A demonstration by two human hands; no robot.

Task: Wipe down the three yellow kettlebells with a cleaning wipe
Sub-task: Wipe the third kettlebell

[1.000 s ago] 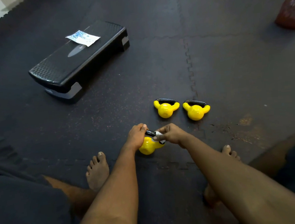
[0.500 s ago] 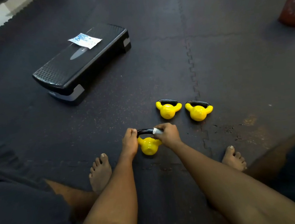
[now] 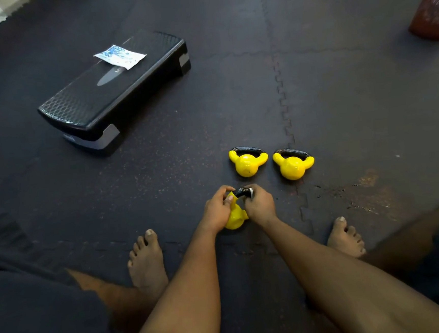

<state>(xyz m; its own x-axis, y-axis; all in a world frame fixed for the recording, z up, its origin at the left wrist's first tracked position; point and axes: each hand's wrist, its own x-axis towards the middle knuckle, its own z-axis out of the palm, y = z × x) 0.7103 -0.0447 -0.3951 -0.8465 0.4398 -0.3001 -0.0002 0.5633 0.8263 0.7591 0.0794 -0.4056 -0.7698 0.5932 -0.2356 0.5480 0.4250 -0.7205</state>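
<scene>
Dark interlocking rubber gym mat (image 3: pixel 339 89), seams visible; a black aerobic step (image 3: pixel 116 87) at 10 o'clock w/ a blue-and-white wipes packet (image 3: pixel 120 57) on top, a red object (image 3: pixel 433 9) at 2 o'clock. A seated, barefoot person works on the nearest yellow kettlebell (image 3: pixel 235 218), just below frame centre btwn the feet. Left hand (image 3: pixel 217 211) clasps its body and horn; right hand (image 3: pixel 260 205) is closed around the black handle w/ a white cleaning wipe (image 3: pixel 251 191) pinched under the fingers. Two more yellow kettlebells (image 3: pixel 248 163) (image 3: pixel 294 165) stand side by side just beyond, at 1 o'clock, untouched. Risks, judged: bell looks tipped, so a damp grip could let it roll toward bare toes; small bunched wipe may miss the underside.
</scene>
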